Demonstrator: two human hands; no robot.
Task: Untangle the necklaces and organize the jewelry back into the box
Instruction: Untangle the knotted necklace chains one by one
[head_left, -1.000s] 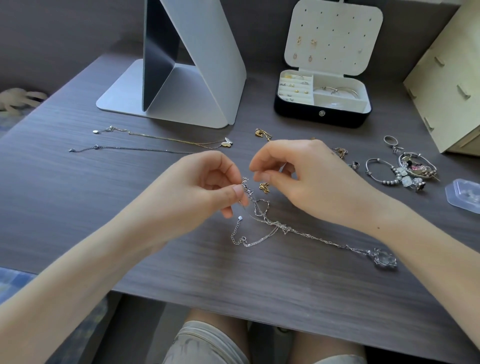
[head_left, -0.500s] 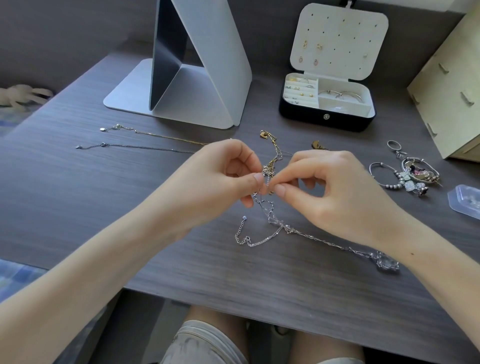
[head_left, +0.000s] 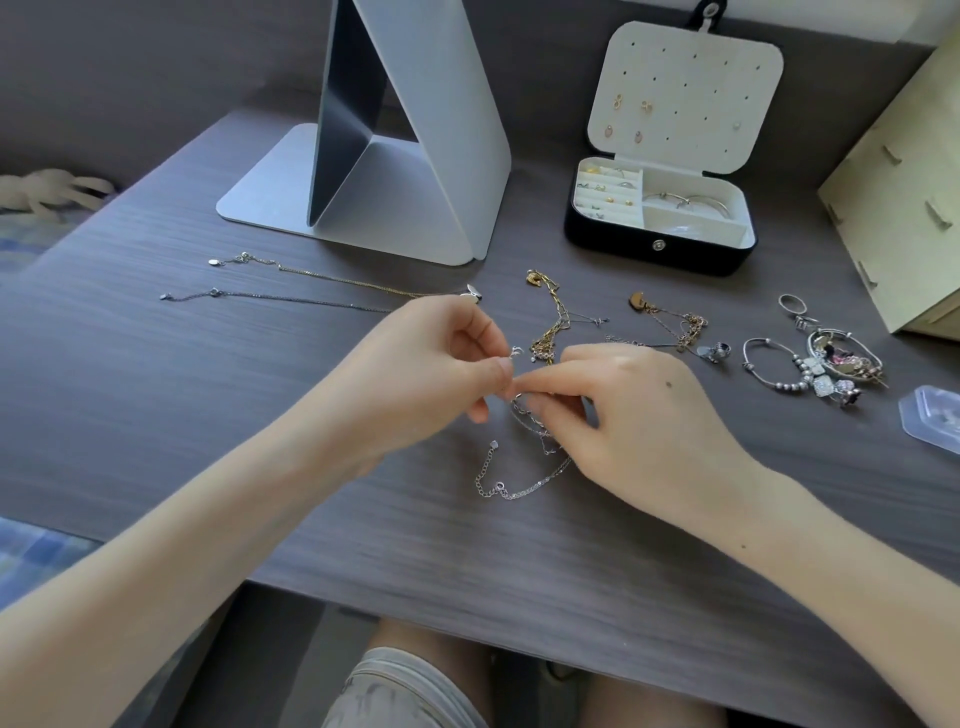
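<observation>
- Dark grey wood desk (head_left: 156, 415) fills the view, and all the jewelry lies on it.
- Far past the grip stands a big silver monitor stand (head_left: 415, 171), and far to the right is a pale wooden drawer box (head_left: 909, 182).
- The black jewelry box (head_left: 660, 250) sits open, well beyond the grip and a bit right, with earrings and bangles inside.
- The left hand (head_left: 415, 374) and the right hand (head_left: 639, 415) meet in the middle. Each pinches the silver necklace (head_left: 519, 491) with thumb and fingertip, right at its knot.
- The rest of it drops from the grip and lies in loops on the desk, nearer the person.
- I think it is very light, floppy and slippery, and its thin links could snap, so soft little pulls look best. Hold the loose loops on each side of the knot.
- Just behind the grip lies a gold chain (head_left: 550, 322) in a bunch. Two thin necklaces (head_left: 291, 300) lie straight, off to the left.
- Off to the right are bead bracelets (head_left: 821, 364), a ring (head_left: 792, 302) and a small clear plastic case (head_left: 932, 415).
</observation>
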